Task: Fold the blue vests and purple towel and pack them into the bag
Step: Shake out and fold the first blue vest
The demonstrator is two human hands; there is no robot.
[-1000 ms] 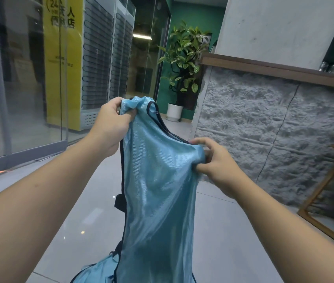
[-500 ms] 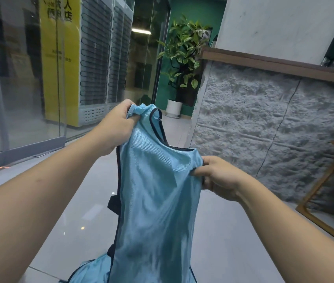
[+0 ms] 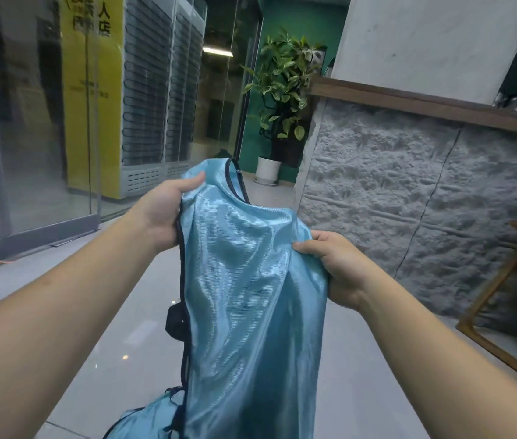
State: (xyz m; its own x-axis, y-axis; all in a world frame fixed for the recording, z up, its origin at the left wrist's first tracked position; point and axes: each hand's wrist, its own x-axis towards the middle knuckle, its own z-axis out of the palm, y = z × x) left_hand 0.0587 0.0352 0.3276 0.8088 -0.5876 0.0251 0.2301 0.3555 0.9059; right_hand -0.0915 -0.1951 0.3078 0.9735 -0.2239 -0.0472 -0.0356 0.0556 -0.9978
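A shiny light-blue vest (image 3: 250, 296) with dark trim hangs lengthwise in front of me, held up in the air. My left hand (image 3: 162, 210) grips its upper left shoulder part, thumb over the cloth. My right hand (image 3: 336, 267) pinches the upper right edge, a little lower than the left. More light-blue fabric (image 3: 149, 419) shows at the bottom edge, below the hanging vest; whether it belongs to the same vest I cannot tell. No purple towel and no bag are in view.
Grey tiled floor (image 3: 108, 343) lies below. A rough stone counter wall (image 3: 409, 201) with a wooden ledge stands on the right, with a wooden stool (image 3: 504, 296) beside it. Glass partitions (image 3: 29, 122) run along the left; a potted plant (image 3: 282, 99) stands at the back.
Both hands have lowered with the vest and moved slightly apart, spreading its top edge. The right hand has dropped further than the left and the view tilted down a bit.
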